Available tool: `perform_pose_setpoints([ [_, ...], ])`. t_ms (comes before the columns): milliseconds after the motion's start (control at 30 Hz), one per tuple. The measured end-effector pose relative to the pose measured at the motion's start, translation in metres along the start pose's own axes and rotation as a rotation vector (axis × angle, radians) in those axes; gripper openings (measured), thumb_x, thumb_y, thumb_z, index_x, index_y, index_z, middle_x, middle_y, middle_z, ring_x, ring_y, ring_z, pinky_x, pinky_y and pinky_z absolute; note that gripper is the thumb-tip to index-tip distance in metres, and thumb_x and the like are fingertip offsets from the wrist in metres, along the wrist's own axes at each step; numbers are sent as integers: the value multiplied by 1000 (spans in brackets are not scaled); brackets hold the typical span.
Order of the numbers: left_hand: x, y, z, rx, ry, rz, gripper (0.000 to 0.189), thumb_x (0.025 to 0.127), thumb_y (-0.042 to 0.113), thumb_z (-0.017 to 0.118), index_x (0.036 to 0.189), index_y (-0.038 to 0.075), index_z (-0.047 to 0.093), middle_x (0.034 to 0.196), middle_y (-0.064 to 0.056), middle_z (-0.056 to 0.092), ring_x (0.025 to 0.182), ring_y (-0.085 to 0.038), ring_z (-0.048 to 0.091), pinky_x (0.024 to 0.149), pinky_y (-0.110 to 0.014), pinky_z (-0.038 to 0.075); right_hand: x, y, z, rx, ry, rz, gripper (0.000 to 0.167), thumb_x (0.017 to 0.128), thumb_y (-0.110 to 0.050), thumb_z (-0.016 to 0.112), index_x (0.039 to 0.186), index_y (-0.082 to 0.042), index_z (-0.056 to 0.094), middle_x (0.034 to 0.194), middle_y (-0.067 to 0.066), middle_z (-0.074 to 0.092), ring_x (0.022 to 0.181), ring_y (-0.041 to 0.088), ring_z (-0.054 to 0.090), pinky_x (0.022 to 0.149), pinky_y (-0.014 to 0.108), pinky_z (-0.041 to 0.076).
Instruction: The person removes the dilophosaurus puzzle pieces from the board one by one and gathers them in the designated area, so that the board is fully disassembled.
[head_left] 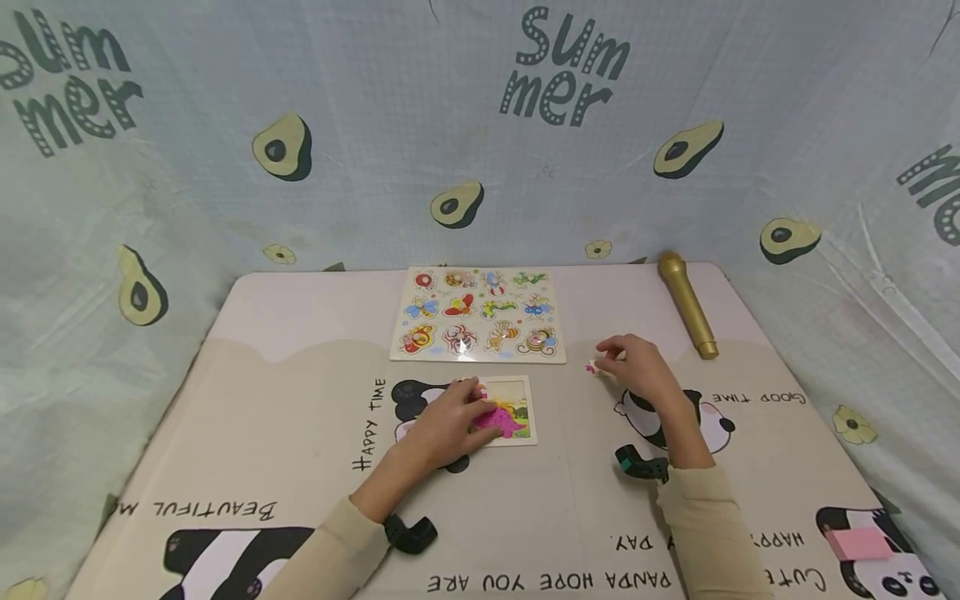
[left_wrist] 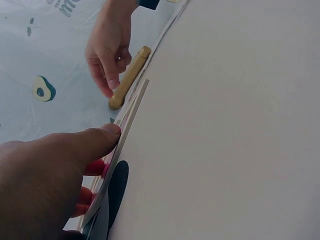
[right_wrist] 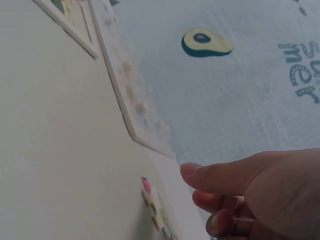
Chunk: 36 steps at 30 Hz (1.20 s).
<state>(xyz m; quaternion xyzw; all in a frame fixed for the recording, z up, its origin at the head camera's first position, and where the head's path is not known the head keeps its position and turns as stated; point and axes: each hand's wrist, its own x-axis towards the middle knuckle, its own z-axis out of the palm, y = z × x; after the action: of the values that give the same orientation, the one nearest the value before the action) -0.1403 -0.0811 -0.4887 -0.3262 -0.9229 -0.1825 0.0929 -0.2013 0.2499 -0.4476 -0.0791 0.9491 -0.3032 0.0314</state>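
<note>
My left hand [head_left: 450, 421] rests on a small framed jigsaw puzzle [head_left: 533, 417] with a pink dinosaur picture [head_left: 501, 422]. Its thumb and fingertips touch the top of the board, hiding the left part. Seen from the left wrist, the puzzle board [left_wrist: 131, 117] is nearly edge-on under the fingers. My right hand [head_left: 641, 367] hovers to the right of the puzzle, fingers loosely bent. Just below its fingertips a small jigsaw piece with a pink patch [head_left: 592, 367] lies on the table. In the right wrist view, a gap separates the thumb from the jigsaw piece [right_wrist: 156, 212].
A larger board with colourful insect pictures [head_left: 477, 317] lies behind the small puzzle. A gold microphone [head_left: 687, 304] lies at the back right. A pink block [head_left: 860, 544] sits at the front right. An avocado-print curtain [head_left: 360, 150] encloses the table's back and sides.
</note>
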Motion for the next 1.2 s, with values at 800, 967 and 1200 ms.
perform_pose_setpoints([
  [800,-17,1,-5,-1,76,43,34,91,33,73,113,7,75,126,-13,65,121,-28,63,104,-40,51,17,-73,33,47,-3,-81,26,97,-18,66,116,-1,70,100,12,69,88,23,60,75,30,51],
  [967,-22,1,-5,9,87,48,36,91,34,73,115,8,74,126,-12,64,117,-27,64,101,-40,53,18,-85,45,66,-20,-88,25,97,-18,66,116,-2,71,103,11,70,89,21,60,78,31,53],
  [1200,-23,2,-7,14,86,35,38,93,36,70,118,7,73,121,-9,64,109,-21,63,97,-37,55,17,-97,63,76,-57,-142,21,97,-16,66,112,-2,72,99,9,71,86,18,62,80,31,56],
])
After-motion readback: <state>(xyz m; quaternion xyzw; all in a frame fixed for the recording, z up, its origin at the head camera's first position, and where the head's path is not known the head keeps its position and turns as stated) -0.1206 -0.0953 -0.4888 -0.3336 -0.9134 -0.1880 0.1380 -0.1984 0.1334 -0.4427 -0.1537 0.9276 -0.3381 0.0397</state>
